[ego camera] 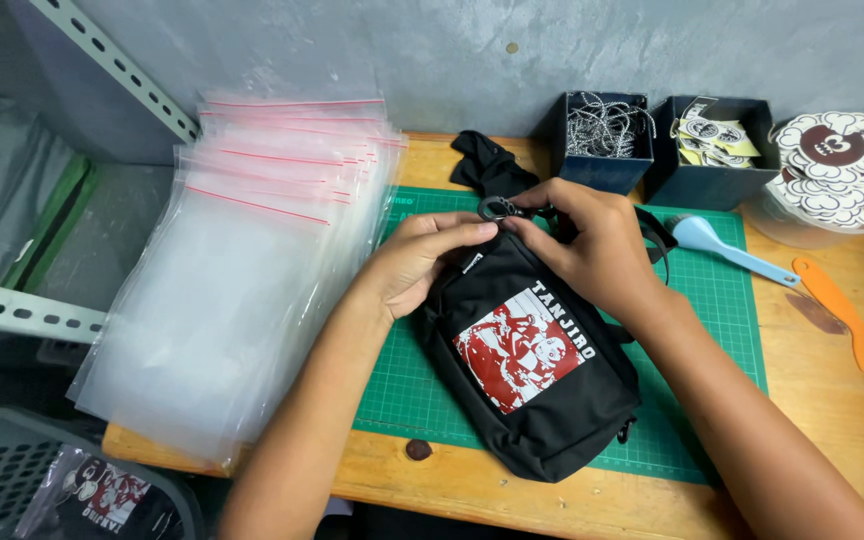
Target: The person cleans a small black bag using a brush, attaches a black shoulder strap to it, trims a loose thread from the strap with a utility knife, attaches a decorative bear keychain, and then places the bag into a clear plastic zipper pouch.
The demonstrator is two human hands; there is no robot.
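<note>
Resting on a green cutting mat (712,330) on the wooden worktop (832,400): 1 black pouch (532,370) with a red and white print, long axis running from the upper left, near the fingers, to the lower right.

Left hand (417,262): fingers curled, thumb and forefinger pinching at the pouch's top end. Right hand (592,240): closed over the same end from the right, fingertips at a small dark clip (497,208). Both hands meet at that end; neither is clearly nearer.

Containers: 2 dark boxes at the back, the left box (597,165) holding a tangle of ball chain (602,125), the right box (712,175) holding printed paper tags (712,135).

Also present: 1 stack of clear zip bags (242,270) left of the mat, 1 blue brush (727,248), 1 orange scraper (847,315), 1 pile of round stickers (837,165).
</note>
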